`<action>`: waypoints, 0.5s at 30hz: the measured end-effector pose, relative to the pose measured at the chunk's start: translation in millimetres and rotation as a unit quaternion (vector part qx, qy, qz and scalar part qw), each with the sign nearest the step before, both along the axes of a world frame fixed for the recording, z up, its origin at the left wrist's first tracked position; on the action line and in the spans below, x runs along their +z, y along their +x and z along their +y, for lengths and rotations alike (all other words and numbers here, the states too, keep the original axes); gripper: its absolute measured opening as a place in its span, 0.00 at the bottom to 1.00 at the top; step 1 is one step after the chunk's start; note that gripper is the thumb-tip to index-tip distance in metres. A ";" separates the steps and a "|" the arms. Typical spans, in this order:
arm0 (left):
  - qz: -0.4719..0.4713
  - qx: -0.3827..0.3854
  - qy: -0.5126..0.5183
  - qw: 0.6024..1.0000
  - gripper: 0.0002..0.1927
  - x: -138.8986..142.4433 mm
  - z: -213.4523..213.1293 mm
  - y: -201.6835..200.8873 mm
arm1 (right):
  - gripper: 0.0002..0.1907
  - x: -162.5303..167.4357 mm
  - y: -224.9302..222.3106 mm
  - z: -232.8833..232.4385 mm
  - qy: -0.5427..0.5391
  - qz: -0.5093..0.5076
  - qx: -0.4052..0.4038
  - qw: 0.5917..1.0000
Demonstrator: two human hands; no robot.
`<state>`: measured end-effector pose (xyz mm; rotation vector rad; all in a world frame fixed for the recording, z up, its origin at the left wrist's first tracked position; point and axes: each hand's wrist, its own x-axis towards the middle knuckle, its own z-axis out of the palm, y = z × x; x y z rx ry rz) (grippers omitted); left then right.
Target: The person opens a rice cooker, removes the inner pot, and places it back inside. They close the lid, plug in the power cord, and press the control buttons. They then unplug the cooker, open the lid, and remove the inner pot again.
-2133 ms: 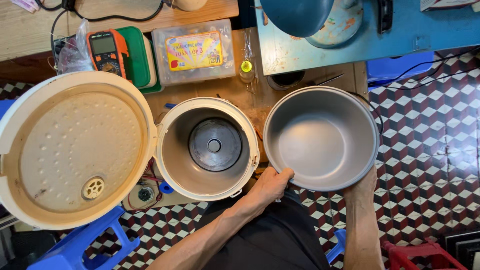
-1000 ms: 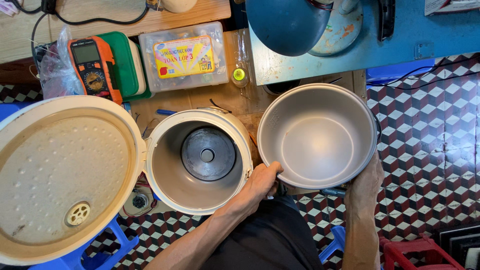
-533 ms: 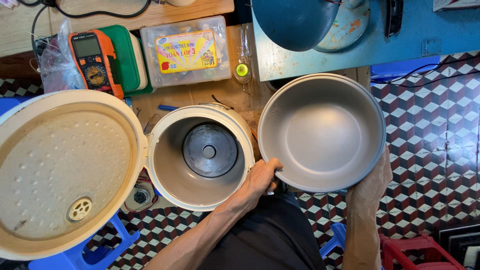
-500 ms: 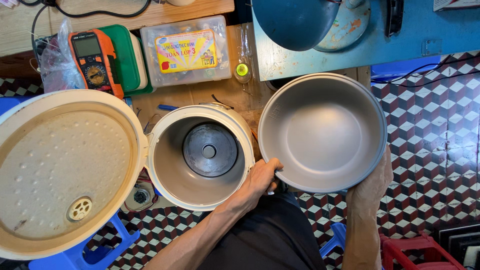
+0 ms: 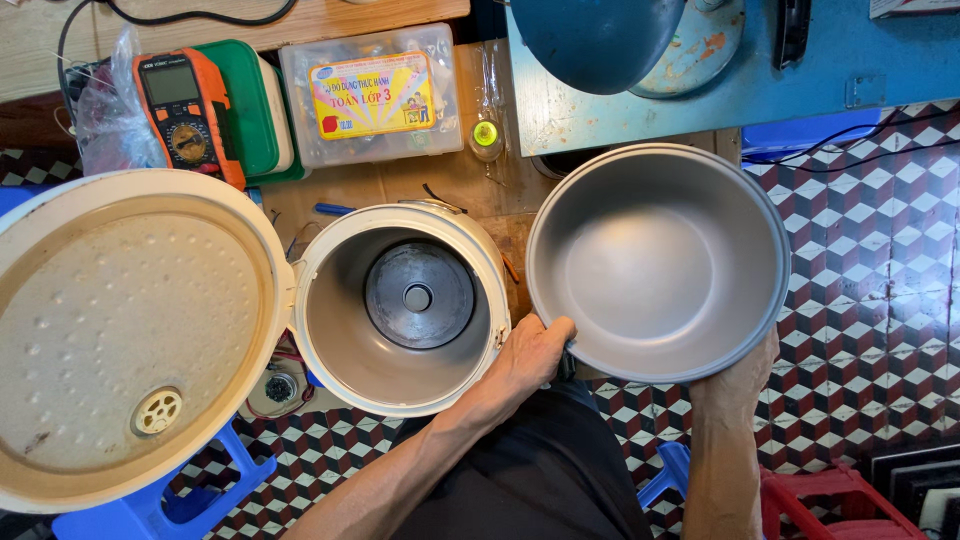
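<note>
Round grey metal inner pot [image 5: 658, 262], empty, mouth facing up, interior matt and clean, rim intact; held above the checkered floor, right of the open cream rice cooker body [image 5: 400, 310], clear of it

Bare forearms, no sleeves; left hand [image 5: 535, 352] and right hand [image 5: 735, 385] ungloved. Wore dark clothing [image 5: 540, 470] below.

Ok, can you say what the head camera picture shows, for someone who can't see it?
Both hands, left hand and right hand, hold an empty grey metal pot by its rim, beside an open rice cooker with its lid swung left on a cluttered wooden table.
</note>
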<state>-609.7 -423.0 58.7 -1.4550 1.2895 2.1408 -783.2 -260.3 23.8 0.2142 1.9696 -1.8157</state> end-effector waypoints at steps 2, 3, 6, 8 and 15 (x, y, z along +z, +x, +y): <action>0.000 -0.007 -0.004 1.000 0.19 -1.7 -0.3 0.8 | 0.15 -2.0 -0.3 1.6 -0.002 -0.004 0.004 1.000; 0.001 -0.006 0.000 1.000 0.19 -3.0 0.1 1.4 | 0.16 -2.3 -0.2 2.4 -0.003 -0.006 0.006 1.000; 0.004 -0.006 0.004 1.000 0.20 -8.1 0.5 2.2 | 0.17 -1.8 -1.2 1.7 0.039 -0.006 0.018 0.999; -0.001 -0.010 -0.003 1.000 0.20 -10.9 0.5 2.0 | 0.19 -0.3 -1.5 -0.6 0.029 -0.017 0.006 0.999; -0.021 -0.032 -0.018 0.999 0.23 -12.5 -1.0 1.3 | 0.26 8.5 0.8 -10.8 0.012 -0.024 0.030 0.999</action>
